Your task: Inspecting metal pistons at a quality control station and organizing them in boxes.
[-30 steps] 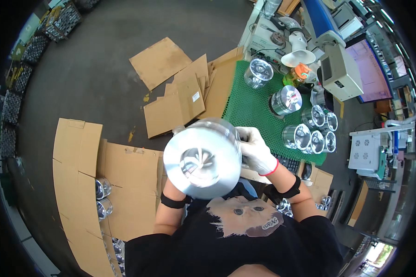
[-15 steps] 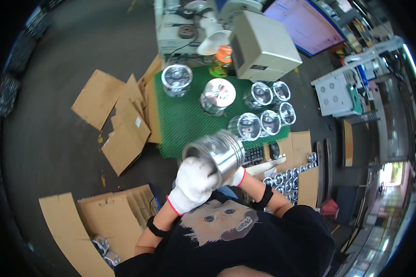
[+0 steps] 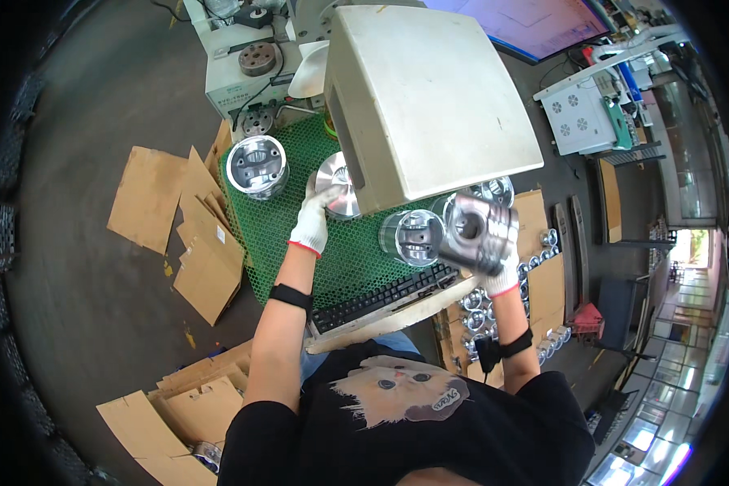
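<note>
My left hand [image 3: 314, 217], in a white knit glove, reaches forward over the green mesh mat [image 3: 300, 243]. Its fingers close round the edge of a metal piston [image 3: 337, 172] that stands with its flat, shiny face up, partly behind the beige box-shaped device. Off to the right, my gloved right hand [image 3: 504, 275] grips another piston [image 3: 479, 233], tilted and smeared by motion, its pin hole showing. Just left of that one, an upright piston [image 3: 414, 238] stands open end up. More pistons are partly hidden behind the held one.
The beige device [image 3: 437, 97] overhangs the mat's far right. A separate piston [image 3: 257, 166] stands at the mat's far left. Along the near edge lies a black keyboard [image 3: 385, 300]. Cardboard [image 3: 206, 275] lies to the left; several pistons [image 3: 474, 320] fill boxes at the lower right.
Both hands were together at a piston near my chest. Now the right hand has carried a piston rightward, and the left has reached forward onto the flat-faced one. The view has shifted closer to the device.
</note>
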Motion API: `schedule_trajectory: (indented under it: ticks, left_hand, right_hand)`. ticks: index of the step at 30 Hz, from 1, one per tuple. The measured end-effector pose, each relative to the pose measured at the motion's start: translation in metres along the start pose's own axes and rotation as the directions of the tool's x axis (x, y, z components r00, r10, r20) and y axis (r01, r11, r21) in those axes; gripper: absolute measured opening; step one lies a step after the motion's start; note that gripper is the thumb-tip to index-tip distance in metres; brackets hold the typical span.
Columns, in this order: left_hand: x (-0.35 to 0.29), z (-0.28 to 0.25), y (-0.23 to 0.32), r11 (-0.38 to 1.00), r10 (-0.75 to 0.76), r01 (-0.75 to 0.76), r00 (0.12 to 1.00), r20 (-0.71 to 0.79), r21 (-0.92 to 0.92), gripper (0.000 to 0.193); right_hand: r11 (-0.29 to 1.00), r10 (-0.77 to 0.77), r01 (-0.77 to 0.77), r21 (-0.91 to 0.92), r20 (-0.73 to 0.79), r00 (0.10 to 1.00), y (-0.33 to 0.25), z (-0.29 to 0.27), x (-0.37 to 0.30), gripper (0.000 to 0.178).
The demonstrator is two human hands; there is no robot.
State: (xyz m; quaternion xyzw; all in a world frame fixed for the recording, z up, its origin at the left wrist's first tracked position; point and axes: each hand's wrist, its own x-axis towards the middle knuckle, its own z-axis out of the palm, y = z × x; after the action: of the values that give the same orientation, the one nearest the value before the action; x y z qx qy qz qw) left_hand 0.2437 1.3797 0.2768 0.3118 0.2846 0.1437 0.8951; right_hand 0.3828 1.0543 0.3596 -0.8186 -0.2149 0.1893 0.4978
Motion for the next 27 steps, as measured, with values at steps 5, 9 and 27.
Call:
schedule_trajectory:
  ticks: [5,9,27]
  left_hand:
    - [-0.069,-0.011,0.003,0.925,0.225,-0.22,0.974,0.02,0.31,0.108]
    - [-0.167,-0.033,0.006,0.907,0.165,-0.153,0.986,0.003,0.392,0.109]
    - [-0.395,-0.169,-0.103,0.976,-0.033,-0.11,0.783,-0.621,-0.19,0.051]
  right_hand:
    - [0.506,0.249,-0.254,0.824,0.143,0.958,-0.073,0.04,0.075,0.027]
    - [0.777,0.228,-0.333,0.534,0.255,0.94,-0.069,0.101,0.104,0.033]
    - [0.988,0.136,-0.152,-0.008,0.493,0.859,-0.067,0.174,0.161,0.051]
